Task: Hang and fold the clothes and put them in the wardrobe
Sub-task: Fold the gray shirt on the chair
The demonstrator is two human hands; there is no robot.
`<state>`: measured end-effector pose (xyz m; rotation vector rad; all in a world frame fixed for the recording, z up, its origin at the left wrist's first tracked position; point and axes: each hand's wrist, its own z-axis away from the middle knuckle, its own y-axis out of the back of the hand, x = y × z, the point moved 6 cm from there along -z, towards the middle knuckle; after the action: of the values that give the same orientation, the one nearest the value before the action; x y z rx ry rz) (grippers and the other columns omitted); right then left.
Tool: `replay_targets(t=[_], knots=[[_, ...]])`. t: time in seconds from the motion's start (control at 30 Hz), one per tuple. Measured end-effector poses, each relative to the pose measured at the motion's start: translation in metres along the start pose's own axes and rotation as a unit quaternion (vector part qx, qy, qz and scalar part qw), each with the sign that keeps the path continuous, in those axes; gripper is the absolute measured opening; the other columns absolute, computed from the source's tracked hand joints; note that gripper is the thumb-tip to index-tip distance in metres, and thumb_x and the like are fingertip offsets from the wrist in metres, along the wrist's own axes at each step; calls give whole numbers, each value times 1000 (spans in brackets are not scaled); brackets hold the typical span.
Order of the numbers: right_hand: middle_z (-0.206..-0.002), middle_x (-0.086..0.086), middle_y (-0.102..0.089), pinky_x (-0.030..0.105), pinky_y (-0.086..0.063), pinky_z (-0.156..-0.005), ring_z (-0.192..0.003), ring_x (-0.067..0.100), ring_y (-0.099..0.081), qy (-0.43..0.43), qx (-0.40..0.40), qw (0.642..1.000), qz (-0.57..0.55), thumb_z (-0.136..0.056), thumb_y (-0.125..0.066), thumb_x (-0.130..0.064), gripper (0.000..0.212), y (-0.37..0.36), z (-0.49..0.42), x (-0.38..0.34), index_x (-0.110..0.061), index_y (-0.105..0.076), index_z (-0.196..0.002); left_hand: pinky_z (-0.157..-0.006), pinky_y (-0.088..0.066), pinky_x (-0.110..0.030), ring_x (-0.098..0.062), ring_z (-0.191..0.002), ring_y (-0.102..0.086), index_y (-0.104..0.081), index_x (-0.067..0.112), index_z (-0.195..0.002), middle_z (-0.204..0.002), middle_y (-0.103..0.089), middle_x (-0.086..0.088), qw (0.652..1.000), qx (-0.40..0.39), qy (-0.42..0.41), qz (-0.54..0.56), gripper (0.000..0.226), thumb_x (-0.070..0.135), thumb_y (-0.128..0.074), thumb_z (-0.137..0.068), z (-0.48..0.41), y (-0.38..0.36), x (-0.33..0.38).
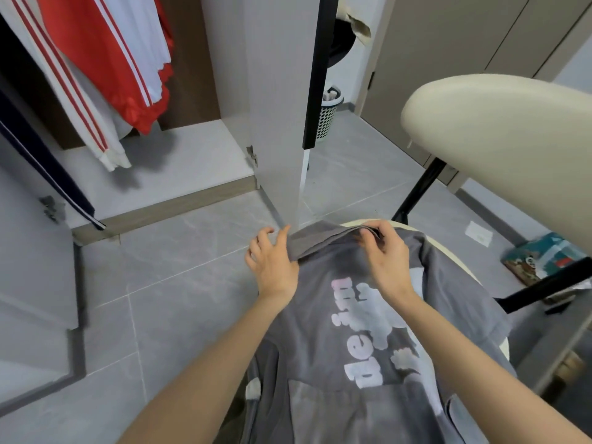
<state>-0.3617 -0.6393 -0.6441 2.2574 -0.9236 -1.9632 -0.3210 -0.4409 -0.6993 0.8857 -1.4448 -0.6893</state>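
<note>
A grey T-shirt [330, 318] with pale pink and white lettering lies spread over a cream chair seat [455, 251] below me. Its far edge is folded over into a thick band. My left hand [272, 261] pinches the left end of that band between thumb and fingers. My right hand [384, 254] grips the right part of the same band, fingers curled over the fold. The wardrobe [179, 155] stands open ahead on the left, with a red and white garment [105, 59] and a white striped one hanging inside.
The open wardrobe door [278, 107] stands edge-on right in front of the chair. The cream chair back [499, 133] rises at the right. A white laundry basket [328, 115] sits behind the door. A dark garment [48, 161] hangs at far left. Grey tiled floor lies to my left.
</note>
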Motion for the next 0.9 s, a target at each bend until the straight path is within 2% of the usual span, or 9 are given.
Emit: replay_targets(t=[0.13, 0.23, 0.33, 0.43, 0.5, 0.6, 0.7, 0.77, 0.9], knots=[[-93, -3, -61, 10, -39, -72, -81, 1, -56, -28, 18, 998, 49, -98, -49, -12, 10, 22, 4, 23, -15, -58, -95, -102, -29, -33, -24, -115, -45, -61, 22, -126, -124, -58, -1, 990, 52, -57, 115, 68, -15, -46, -72, -3, 28, 6], [-93, 5, -57, 19, -39, -68, -75, 11, -50, -106, 23, 992, 62, -99, -43, -10, 11, 33, 15, 48, -10, -53, -95, -94, -35, -33, -23, -103, -52, -70, 16, -109, -106, -64, -2, 972, 42, -188, 136, 51, -17, -49, -75, 22, 39, 20], [-86, 4, -56, 12, -38, -70, -77, 15, -50, -131, 27, 986, 95, -95, -38, -2, 21, 42, 36, 62, -6, -54, -83, -89, -41, -37, -22, -95, -55, -72, 14, -95, -96, -64, 0, 960, -27, -245, 132, 36, -10, -54, -77, 57, 29, 20], [-83, 13, -56, 28, -37, -73, -82, 22, -49, -155, 22, 979, 132, -92, -35, 3, 32, 51, 53, 75, -6, -51, -65, -88, -43, -37, -13, -86, -59, -73, 18, -86, -86, -67, 9, 952, -125, -256, 110, 22, 3, -59, -79, 87, 13, 14], [-82, 15, -50, 29, -33, -68, -67, 19, -44, -170, 24, 973, 155, -92, -36, 0, 37, 58, 61, 80, -12, -40, -58, -90, -44, -34, -8, -80, -60, -74, 20, -81, -80, -68, 11, 942, -183, -262, 99, 22, 8, -56, -79, 101, 6, 10], [-82, 13, -47, 30, -29, -62, -66, 21, -42, -175, 11, 962, 209, -95, -37, -6, 37, 61, 65, 81, -14, -35, -59, -78, -46, -25, -2, -70, -61, -70, 24, -70, -67, -64, 18, 947, -198, -202, 153, 30, 10, -45, -78, 105, 7, -1], [-87, 7, -55, 36, -36, -66, -87, 31, -47, -159, 24, 957, 241, -95, -39, -14, 24, 58, 56, 72, -14, -47, -73, -68, -41, -18, -3, -74, -56, -62, 28, -82, -82, -59, 13, 972, -123, -67, 190, 23, 10, -49, -88, 92, 9, -21], [-102, 4, -61, 41, -41, -84, -104, 32, -46, -139, -2, 956, 257, -94, -44, -16, 13, 48, 44, 69, -13, -57, -96, -78, -45, -25, -9, -84, -55, -58, 22, -102, -100, -54, 3, 975, -98, 21, 199, 14, 14, -53, -92, 82, 5, -33], [-125, 3, -59, 43, -36, -97, -118, 32, -42, -135, -108, 951, 257, -97, -47, -30, 28, 15, 19, 78, -20, -46, -123, -104, -39, -42, -31, -118, -49, -43, 10, -135, -126, -49, -13, 962, -108, 128, 216, 46, 25, -56, -94, 62, -9, -48]])
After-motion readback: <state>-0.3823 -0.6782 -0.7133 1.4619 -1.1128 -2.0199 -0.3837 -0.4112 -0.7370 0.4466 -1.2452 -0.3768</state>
